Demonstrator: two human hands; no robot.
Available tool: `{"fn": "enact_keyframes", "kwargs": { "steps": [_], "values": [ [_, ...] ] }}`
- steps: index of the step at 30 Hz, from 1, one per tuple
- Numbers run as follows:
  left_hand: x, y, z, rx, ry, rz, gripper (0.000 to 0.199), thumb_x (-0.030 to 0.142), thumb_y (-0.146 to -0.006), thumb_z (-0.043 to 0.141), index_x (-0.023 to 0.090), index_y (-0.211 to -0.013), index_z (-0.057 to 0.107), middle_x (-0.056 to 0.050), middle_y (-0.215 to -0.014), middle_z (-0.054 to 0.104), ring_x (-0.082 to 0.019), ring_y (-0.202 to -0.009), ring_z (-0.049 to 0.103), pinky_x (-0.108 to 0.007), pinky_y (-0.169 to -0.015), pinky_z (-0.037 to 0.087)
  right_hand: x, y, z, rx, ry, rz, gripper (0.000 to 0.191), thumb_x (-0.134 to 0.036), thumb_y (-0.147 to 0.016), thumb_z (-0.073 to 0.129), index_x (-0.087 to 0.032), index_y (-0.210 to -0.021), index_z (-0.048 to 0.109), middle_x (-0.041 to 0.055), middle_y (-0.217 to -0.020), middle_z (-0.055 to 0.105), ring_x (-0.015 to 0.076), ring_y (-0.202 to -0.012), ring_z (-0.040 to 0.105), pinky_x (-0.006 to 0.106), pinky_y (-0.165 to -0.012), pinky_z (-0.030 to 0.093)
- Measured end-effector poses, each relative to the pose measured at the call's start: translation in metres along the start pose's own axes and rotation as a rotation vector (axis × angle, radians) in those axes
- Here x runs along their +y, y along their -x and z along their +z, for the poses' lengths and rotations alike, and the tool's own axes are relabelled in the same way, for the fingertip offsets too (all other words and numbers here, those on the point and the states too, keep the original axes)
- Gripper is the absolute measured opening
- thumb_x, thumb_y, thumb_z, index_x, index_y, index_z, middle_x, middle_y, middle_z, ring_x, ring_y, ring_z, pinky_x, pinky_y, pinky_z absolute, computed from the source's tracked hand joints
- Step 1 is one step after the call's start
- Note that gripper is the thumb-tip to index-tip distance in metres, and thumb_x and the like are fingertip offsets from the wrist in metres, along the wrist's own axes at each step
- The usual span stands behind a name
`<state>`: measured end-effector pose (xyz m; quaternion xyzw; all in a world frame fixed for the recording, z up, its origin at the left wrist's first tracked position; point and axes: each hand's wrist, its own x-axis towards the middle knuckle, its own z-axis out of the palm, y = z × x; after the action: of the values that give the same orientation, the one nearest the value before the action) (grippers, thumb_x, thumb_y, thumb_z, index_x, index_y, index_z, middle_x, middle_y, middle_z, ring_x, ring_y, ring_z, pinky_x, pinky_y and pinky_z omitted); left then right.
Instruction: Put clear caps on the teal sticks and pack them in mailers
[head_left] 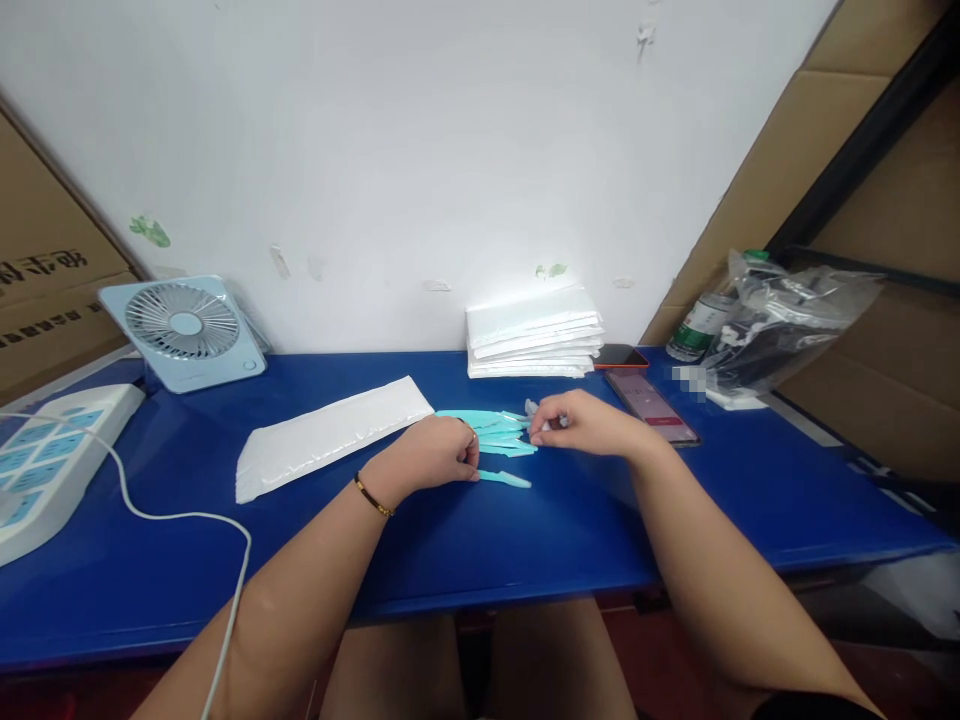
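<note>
Several slim turquoise sticks lie in a loose, overlapping fan on the blue table, at the centre of the clock, with twelve toward the wall. A separate turquoise stick lies at five o'clock, on the near side of the group.

The left hand comes in from eight o'clock, fingers curled and thumb drawn in at the separate stick's left end; whether it grips the stick or only touches it, I cannot tell. The right hand, at three o'clock, pinches a small greyish translucent piece at the right ends of the fanned sticks.

A flat white padded envelope lies at nine o'clock, slanting up toward the left hand. A stack of white packets sits at one o'clock beside the wall, with an orange-edged phone just to its right. Another phone, its screen lit, lies beyond the right hand. At two o'clock are a bottle and a clear plastic bag. A light-blue fan leans at ten o'clock; a white power strip lies at nine, farther out, beside a white cable.
</note>
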<state>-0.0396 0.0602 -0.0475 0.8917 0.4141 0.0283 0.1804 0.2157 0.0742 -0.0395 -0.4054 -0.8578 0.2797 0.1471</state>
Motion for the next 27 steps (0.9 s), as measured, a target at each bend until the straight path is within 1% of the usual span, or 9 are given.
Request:
{"fn": "enact_keyframes", "kwargs": {
  "steps": [2,4,7,10,14,18,22,24,27],
  "values": [
    [0.001,-0.001,0.001,0.055,-0.005,-0.024,0.013,0.033,-0.072,0.061,0.022,-0.069,0.067,0.000,-0.071,0.064,-0.014,-0.063,0.054,-0.026,-0.055,0.033,-0.008,-0.002,0.006,-0.056,-0.088,-0.002,0.023,-0.038,-0.074,0.064,-0.019,-0.087,0.068,0.0013,-0.075,0.065,0.0140,-0.066,0.057,0.024,-0.058,0.042],
    [0.001,-0.002,-0.001,0.119,0.004,-0.047,0.015,0.034,-0.073,0.059,0.022,-0.073,0.067,-0.001,-0.076,0.064,-0.015,-0.067,0.054,-0.026,-0.056,0.034,-0.014,-0.005,0.013,-0.052,-0.205,-0.014,0.027,-0.037,-0.073,0.066,-0.019,-0.093,0.064,0.0007,-0.075,0.066,0.0133,-0.065,0.058,0.024,-0.058,0.044],
    [-0.003,-0.002,-0.006,0.149,0.081,-0.064,0.019,0.036,-0.076,0.055,0.020,-0.076,0.066,-0.002,-0.079,0.063,-0.015,-0.070,0.055,-0.025,-0.058,0.037,-0.016,-0.009,0.020,0.066,-0.325,-0.035,0.020,-0.034,-0.074,0.065,-0.017,-0.084,0.063,-0.0004,-0.067,0.064,0.0118,-0.059,0.058,0.023,-0.056,0.044],
    [-0.010,0.000,-0.009,0.184,0.171,-0.062,0.019,0.035,-0.078,0.053,0.019,-0.076,0.063,-0.002,-0.080,0.061,-0.015,-0.071,0.056,-0.025,-0.061,0.039,-0.008,-0.010,0.019,0.194,-0.450,-0.023,0.019,-0.035,-0.074,0.067,-0.016,-0.075,0.063,0.0009,-0.064,0.066,0.0130,-0.059,0.061,0.025,-0.057,0.047],
    [-0.019,0.000,-0.009,0.299,0.299,-0.112,0.018,0.036,-0.083,0.047,0.020,-0.083,0.055,-0.001,-0.082,0.061,-0.014,-0.070,0.057,-0.025,-0.060,0.040,0.009,-0.008,0.008,0.379,-0.623,0.042,0.028,-0.038,-0.070,0.072,-0.016,-0.088,0.068,0.0054,-0.075,0.071,0.0190,-0.074,0.068,0.031,-0.070,0.054],
    [-0.023,-0.003,-0.006,0.295,0.445,-0.136,0.020,0.039,-0.088,0.039,0.021,-0.093,0.048,0.002,-0.074,0.060,-0.012,-0.060,0.054,-0.023,-0.053,0.038,0.018,-0.011,0.006,0.422,-0.745,0.112,0.037,-0.037,-0.067,0.075,-0.017,-0.098,0.068,0.0077,-0.084,0.073,0.0230,-0.087,0.068,0.035,-0.077,0.054],
    [-0.023,-0.008,-0.005,0.421,0.298,-0.124,0.032,0.042,-0.092,0.030,0.020,-0.093,0.053,0.002,-0.068,0.056,-0.013,-0.062,0.051,-0.025,-0.056,0.037,0.018,-0.016,0.009,0.499,-0.776,0.144,0.034,-0.041,-0.064,0.076,-0.016,-0.087,0.070,0.0059,-0.074,0.071,0.0210,-0.072,0.069,0.031,-0.065,0.056],
    [-0.023,-0.010,-0.004,0.418,0.240,-0.100,0.037,0.041,-0.093,0.027,0.020,-0.091,0.057,0.000,-0.073,0.058,-0.014,-0.068,0.053,-0.026,-0.061,0.039,0.016,-0.017,0.010,0.537,-0.763,0.147,0.033,-0.043,-0.064,0.076,-0.016,-0.081,0.069,0.0044,-0.068,0.069,0.0177,-0.061,0.067,0.027,-0.055,0.053],
    [-0.023,-0.012,-0.003,0.417,0.152,-0.068,0.034,0.039,-0.093,0.031,0.019,-0.089,0.059,-0.002,-0.081,0.060,-0.016,-0.077,0.055,-0.027,-0.068,0.041,0.013,-0.019,0.011,0.549,-0.738,0.125,0.032,-0.046,-0.067,0.073,-0.016,-0.073,0.064,0.0019,-0.062,0.065,0.0124,-0.048,0.061,0.023,-0.044,0.046]
  ]
}}
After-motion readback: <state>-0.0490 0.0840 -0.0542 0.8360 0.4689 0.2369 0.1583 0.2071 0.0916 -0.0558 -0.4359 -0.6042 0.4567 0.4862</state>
